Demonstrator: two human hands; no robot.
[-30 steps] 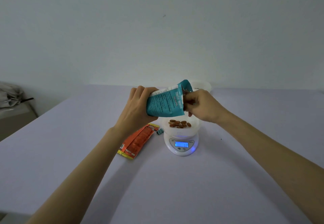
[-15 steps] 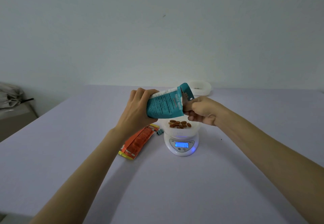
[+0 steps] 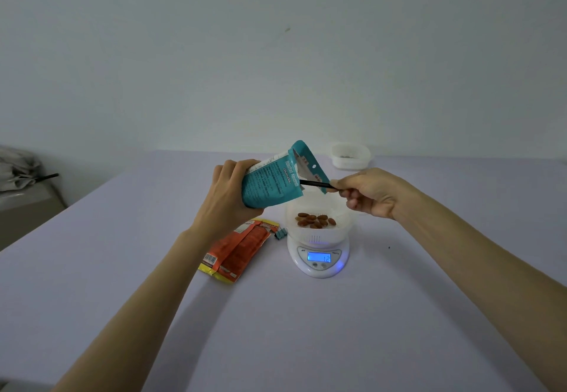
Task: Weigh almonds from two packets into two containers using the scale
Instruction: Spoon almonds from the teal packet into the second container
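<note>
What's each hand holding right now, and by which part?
The left hand grips the teal packet round its bottom end. The right hand pinches a thin black stick by its outer end, its tip inside the packet's mouth.

We see a teal packet (image 3: pixel 270 184) with white print and a pale lining, a thin black stick (image 3: pixel 316 184), brown almonds (image 3: pixel 316 221) in a translucent white container (image 3: pixel 306 237), a white scale (image 3: pixel 319 267) with a glowing blue display (image 3: pixel 319 257), an orange packet (image 3: pixel 237 250) edged in yellow with a striped barcode, and a pale lilac table (image 3: pixel 306 330).
</note>
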